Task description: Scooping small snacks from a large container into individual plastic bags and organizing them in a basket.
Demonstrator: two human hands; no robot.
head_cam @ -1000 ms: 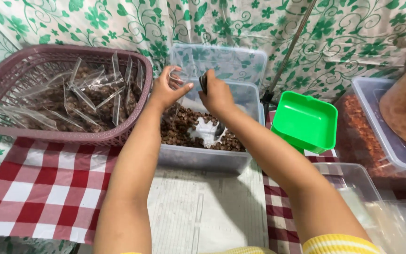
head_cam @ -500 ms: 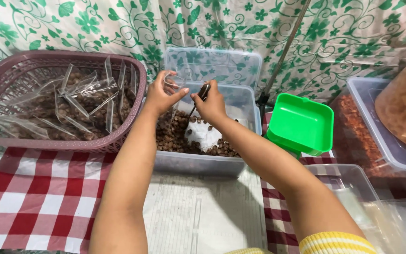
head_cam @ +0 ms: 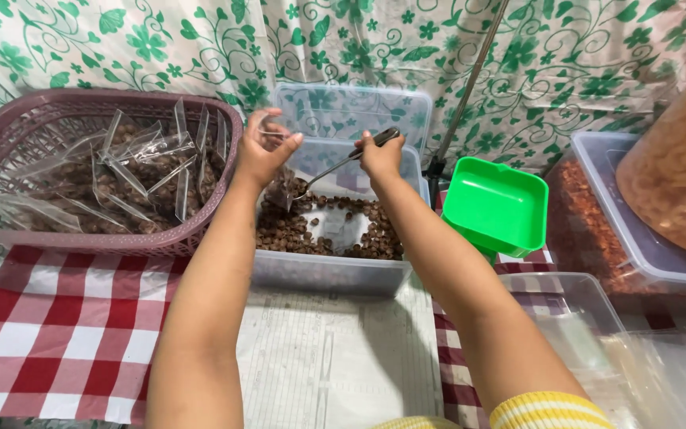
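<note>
Since a moment ago my right hand (head_cam: pixel 379 155) has lifted the long metal spoon (head_cam: pixel 335 165) out of the brown pellets in the clear plastic tub (head_cam: pixel 331 274) and tipped its bowl toward my left. My left hand (head_cam: pixel 262 151) pinches a small clear plastic bag (head_cam: pixel 283 187) open just below its fingertips, so the scoop looks about to go in.
</note>
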